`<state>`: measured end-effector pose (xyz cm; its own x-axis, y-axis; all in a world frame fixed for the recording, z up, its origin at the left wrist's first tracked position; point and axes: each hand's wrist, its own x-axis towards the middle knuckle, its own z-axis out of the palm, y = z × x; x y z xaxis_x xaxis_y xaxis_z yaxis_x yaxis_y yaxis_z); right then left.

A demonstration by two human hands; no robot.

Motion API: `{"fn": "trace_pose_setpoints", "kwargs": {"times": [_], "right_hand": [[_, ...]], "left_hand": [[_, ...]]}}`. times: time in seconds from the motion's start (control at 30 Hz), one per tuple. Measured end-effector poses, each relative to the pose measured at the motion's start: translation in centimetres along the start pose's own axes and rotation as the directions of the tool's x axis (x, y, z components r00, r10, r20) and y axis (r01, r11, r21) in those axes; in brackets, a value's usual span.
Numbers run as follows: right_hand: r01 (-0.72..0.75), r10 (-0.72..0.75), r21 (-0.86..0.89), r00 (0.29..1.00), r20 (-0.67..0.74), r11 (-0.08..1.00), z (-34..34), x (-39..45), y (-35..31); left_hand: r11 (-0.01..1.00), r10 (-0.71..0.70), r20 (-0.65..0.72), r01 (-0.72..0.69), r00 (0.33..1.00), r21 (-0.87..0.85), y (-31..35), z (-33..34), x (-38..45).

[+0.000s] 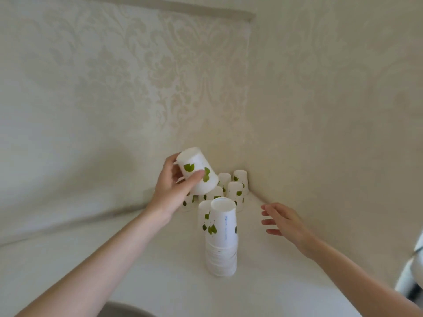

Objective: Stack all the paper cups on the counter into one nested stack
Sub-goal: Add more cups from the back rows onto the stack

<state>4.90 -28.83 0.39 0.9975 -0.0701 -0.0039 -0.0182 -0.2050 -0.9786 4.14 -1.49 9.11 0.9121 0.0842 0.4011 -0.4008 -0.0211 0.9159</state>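
A nested stack of upside-down white paper cups [222, 239] with green leaf prints stands on the white counter [137, 259] in front of me. My left hand [174, 191] grips one more such cup [198, 171], tilted and bottom up, in the air above and behind the stack. My right hand [283, 219] hovers to the right of the stack, fingers spread, holding nothing. Several loose cups stand upside down in the corner behind, among them one [240, 178] at the far right and one [235, 193] nearer. Some are partly hidden by my left hand and the held cup.
Patterned cream wallpaper covers the two walls [114, 88] that meet in the corner behind the cups. The counter's right edge [357, 271] runs diagonally toward me, with something dark and white below it at the far right.
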Motion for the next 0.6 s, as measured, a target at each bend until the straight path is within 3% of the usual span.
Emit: {"fn": "trace_pose_setpoints", "kwargs": {"times": [0.13, 0.37, 0.5, 0.53, 0.6], "right_hand": [[-0.004, 0.004, 0.028, 1.0, -0.009, 1.0, 0.4, -0.7, 0.6], [0.051, -0.048, 0.04, 0.997, -0.062, 0.998, 0.0, 0.4, 0.7], [0.045, -0.042, 0.029, 0.995, -0.09, 0.999, 0.8, 2.2, 1.7], [0.041, -0.04, 0.008, 0.995, -0.091, 0.999, 1.1, 2.7, 2.0], [0.031, -0.034, -0.04, 0.994, -0.101, 0.999, 1.5, 4.2, 2.3]], "left_hand": [[0.996, 0.006, 0.263, -0.028, 0.965, 0.081, 1.6, 2.0, -2.3], [0.976, -0.093, 0.374, 0.01, 0.923, 0.217, -2.9, 1.8, -4.1], [0.983, -0.131, 0.45, 0.057, 0.883, 0.175, -5.2, 0.8, -4.5], [0.99, -0.113, 0.448, 0.064, 0.887, 0.122, -5.5, 0.0, -3.8], [0.994, -0.101, 0.255, 0.105, 0.962, -0.003, -6.1, -1.7, -1.6]]}}
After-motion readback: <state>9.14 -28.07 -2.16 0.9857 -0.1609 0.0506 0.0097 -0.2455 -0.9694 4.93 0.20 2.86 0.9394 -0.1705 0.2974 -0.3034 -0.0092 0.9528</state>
